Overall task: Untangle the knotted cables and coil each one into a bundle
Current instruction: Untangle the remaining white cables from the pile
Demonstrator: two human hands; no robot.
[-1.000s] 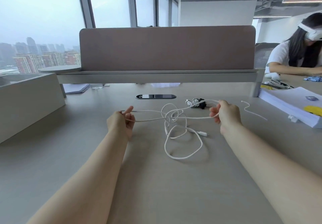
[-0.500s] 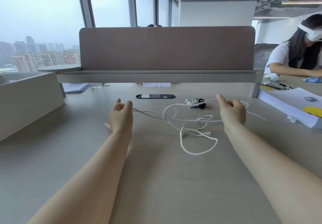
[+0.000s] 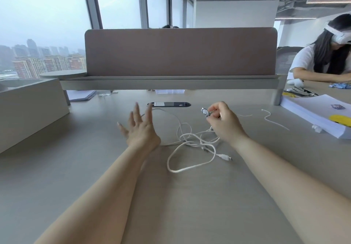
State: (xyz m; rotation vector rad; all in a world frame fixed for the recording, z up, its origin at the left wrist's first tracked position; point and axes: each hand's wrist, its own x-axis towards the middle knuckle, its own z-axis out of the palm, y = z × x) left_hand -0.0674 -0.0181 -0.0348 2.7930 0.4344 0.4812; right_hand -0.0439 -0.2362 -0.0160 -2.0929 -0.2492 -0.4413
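Pinching small round cable bundle (image 3: 205, 112): right hand (image 3: 226, 125), fingers curled. Flat left hand (image 3: 142, 130), fingers spread, held nothing. Thin white cable (image 3: 190, 167) lay in loopy knot on smooth grey bench (image 3: 190, 211), between hands.

Hands: 2, namely left hand (image 3: 141, 131) and right hand (image 3: 225, 124). Tangle of white cable (image 3: 191, 149): 1 heap, number of separate cables within not discernible. Connector (image 3: 226, 157) in view: 1. Small coiled bundle (image 3: 206, 112): 1. Loose thin cord (image 3: 273, 119), apart at right: 1. Desk (image 3: 171, 205): 1. Divider panel (image 3: 180, 52): 1. Cable slot (image 3: 168, 104): 1. Paper stack (image 3: 311, 111): 1. Seated person (image 3: 322, 57) at neighbouring place: 1.
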